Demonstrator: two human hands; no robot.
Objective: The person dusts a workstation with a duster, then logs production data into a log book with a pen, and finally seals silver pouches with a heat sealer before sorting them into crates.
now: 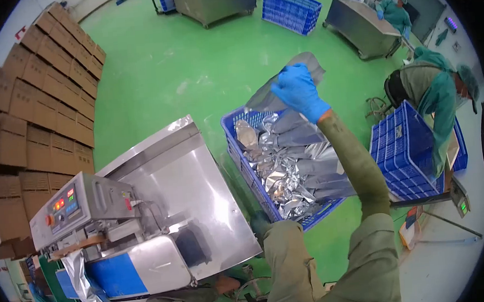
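My right hand (300, 91), in a blue glove, is closed around the upper part of a silver foil bag (261, 97). It is raised above a blue plastic crate (246, 165) heaped with shiny foil bags (280, 176), some smooth and some crumpled. A sliver of blue at the bottom edge, near the foot of another foil bag (80, 280), may be my left hand; its fingers are hidden. That bag hangs at the front of a sealing machine (83, 210) with a lit red display and a blue belt (116, 275).
A steel tray (199, 176) lies between the machine and the crate. Cardboard boxes (37, 109) are stacked at left. Steel carts (215, 4) and another blue crate (291, 10) stand behind. At right a person in green (437, 92) bends over blue crates (402, 151); another person (395, 14) stands beyond.
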